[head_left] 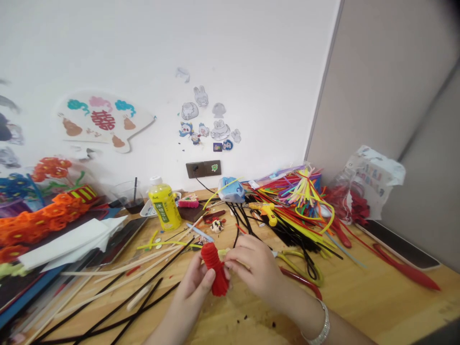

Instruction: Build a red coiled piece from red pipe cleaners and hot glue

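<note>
My left hand (pixel 196 280) is closed around a red fuzzy pipe-cleaner piece (pixel 212 258), with the thumb across its front. The piece stands nearly upright just above the table; its top is coiled in rings and its lower end flares out. My right hand (pixel 253 263) pinches at the right side of this piece, thumb and forefinger together. What lies between those fingertips is too small to make out. Just behind the hands are a small white-and-dark ball (pixel 216 226) and a light blue pen-like stick (pixel 200 233).
Long black pipe cleaners (pixel 134 299) lie at left. A yellow bottle (pixel 165 205) and clear cup (pixel 130 197) stand behind. Right of centre are a yellow glue gun (pixel 268 213), yellow-handled scissors (pixel 300 263) and a pipe-cleaner heap (pixel 298 191). Orange fuzzy flowers (pixel 46 220) lie far left.
</note>
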The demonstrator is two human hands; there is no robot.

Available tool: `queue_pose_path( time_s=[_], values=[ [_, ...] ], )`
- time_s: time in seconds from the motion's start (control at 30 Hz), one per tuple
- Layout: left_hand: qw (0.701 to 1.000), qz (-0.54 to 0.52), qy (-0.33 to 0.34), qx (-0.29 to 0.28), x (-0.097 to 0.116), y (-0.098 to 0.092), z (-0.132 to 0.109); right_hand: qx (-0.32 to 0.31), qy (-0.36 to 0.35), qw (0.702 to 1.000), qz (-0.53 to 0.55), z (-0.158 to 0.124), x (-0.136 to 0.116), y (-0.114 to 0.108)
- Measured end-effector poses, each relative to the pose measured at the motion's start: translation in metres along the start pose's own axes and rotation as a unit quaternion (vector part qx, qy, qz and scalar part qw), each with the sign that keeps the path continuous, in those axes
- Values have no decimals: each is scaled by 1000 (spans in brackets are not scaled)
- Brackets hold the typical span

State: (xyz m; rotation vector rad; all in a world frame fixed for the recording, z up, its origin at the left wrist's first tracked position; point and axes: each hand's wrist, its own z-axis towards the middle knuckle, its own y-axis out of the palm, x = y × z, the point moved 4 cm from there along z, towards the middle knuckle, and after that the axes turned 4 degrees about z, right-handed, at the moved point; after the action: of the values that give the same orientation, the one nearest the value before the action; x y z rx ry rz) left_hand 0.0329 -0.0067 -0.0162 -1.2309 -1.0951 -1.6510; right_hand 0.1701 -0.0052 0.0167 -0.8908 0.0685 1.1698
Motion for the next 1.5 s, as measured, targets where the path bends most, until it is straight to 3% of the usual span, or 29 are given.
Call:
queue_pose_path(
  time_s=[0.33, 0.6, 0.8, 0.93, 1.23, 1.5],
  values=[
    [1000, 2, -10, -16, 1, 3, -2, -12, -27, 999, 19, 0, -3, 0],
    [1000, 0, -23, -9, -2, 3, -1, -7, -63, 998, -27, -1, -5, 2],
    [999, 6, -19, 27, -3, 0, -1, -5, -41, 999, -5, -3, -6, 4],
    [999, 17, -33, 16, -3, 3, -3, 1, -48, 999, 24, -2, -6, 6],
    [997, 22, -25, 71, -2, -2, -1, 11, -38, 999, 22, -4, -5, 8],
    [993, 108, -3, 53, 1, -5, 3, -13, -58, 998, -3, -4, -3, 11]
  ],
)
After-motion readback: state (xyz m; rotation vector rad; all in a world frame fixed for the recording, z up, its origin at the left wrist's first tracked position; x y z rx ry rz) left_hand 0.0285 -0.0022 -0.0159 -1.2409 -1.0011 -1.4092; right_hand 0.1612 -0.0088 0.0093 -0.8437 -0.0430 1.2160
